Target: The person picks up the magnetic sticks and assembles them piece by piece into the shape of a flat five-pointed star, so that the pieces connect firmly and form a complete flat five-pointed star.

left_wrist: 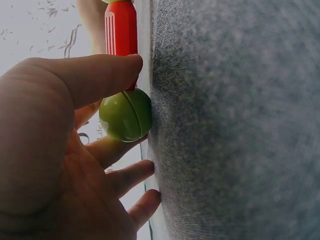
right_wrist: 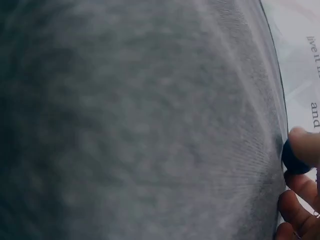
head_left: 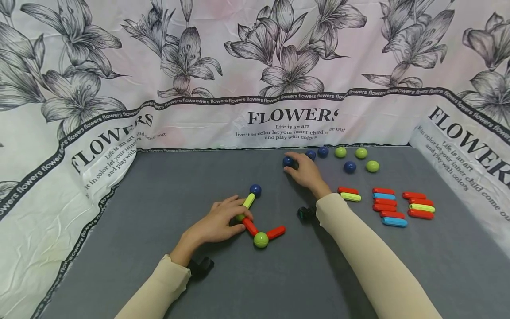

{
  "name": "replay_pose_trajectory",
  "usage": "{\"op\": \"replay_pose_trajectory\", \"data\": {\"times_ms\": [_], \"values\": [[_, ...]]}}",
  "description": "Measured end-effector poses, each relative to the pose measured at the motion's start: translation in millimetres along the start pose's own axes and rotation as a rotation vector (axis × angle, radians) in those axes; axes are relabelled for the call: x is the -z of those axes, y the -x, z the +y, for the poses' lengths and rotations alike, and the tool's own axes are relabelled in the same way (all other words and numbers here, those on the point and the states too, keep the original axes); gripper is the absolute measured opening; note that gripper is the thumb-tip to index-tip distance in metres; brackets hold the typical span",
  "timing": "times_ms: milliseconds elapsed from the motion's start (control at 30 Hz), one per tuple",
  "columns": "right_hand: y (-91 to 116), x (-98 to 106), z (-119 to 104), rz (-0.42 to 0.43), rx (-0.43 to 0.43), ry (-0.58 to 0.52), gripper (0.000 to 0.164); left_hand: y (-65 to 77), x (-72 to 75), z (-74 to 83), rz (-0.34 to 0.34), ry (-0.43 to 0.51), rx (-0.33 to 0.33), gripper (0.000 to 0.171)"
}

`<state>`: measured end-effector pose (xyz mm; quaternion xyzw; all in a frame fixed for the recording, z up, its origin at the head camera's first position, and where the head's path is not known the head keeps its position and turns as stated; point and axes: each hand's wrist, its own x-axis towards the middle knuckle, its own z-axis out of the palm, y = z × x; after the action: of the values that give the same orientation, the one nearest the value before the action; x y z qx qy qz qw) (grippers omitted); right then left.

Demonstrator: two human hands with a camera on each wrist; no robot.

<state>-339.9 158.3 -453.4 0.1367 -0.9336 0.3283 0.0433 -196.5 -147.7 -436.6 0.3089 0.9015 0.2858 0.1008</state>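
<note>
A joined chain lies on the grey cloth in the head view: a blue ball (head_left: 255,190), a yellow-green stick (head_left: 249,201), a green ball (left_wrist: 126,115), a red stick (head_left: 250,226), a second green ball (head_left: 260,240) and another red stick (head_left: 276,232). My left hand (head_left: 223,220) pinches the first red stick beside the partly covered green ball; its thumb crosses that stick in the left wrist view. At the back, my right hand (head_left: 306,170) grips a loose blue ball (head_left: 287,161) between thumb and fingers, close over the cloth.
Right of my right hand are loose blue balls (head_left: 323,152) and green balls (head_left: 361,153). Nearer, red, blue and yellow-green sticks (head_left: 384,196) lie in three groups. A floral curtain (head_left: 295,119) borders the back and sides of the grey surface (head_left: 179,177).
</note>
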Motion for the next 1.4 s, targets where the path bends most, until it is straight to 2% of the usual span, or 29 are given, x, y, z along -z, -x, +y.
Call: {"op": "replay_pose_trajectory", "data": {"times_ms": [100,267,567,1000,1233,1400], "values": [[2.5,-0.5,0.4,-0.006,0.013,0.0,0.046,-0.8,-1.0,0.1,-0.003,-0.001,-0.002,0.021],[13.1,1.5,-4.0,-0.048,0.045,-0.067,0.041,-1.8,-2.2,0.0,-0.007,-0.008,0.017,0.021],[42.9,12.9,-11.3,-0.227,0.129,-0.109,0.036,-2.6,-2.8,1.3,0.0,-0.008,0.033,0.022],[104.1,24.2,-16.2,-0.459,0.279,-0.111,0.036,-3.6,-2.2,3.5,-0.003,-0.014,0.029,0.021],[121.4,19.7,-27.0,-0.472,0.367,-0.043,0.035,-3.0,-2.4,3.5,-0.001,-0.013,0.032,0.021],[127.8,15.3,-32.6,-0.442,0.376,-0.012,0.028,-2.9,-3.5,1.9,0.004,-0.022,0.032,0.021]]}}
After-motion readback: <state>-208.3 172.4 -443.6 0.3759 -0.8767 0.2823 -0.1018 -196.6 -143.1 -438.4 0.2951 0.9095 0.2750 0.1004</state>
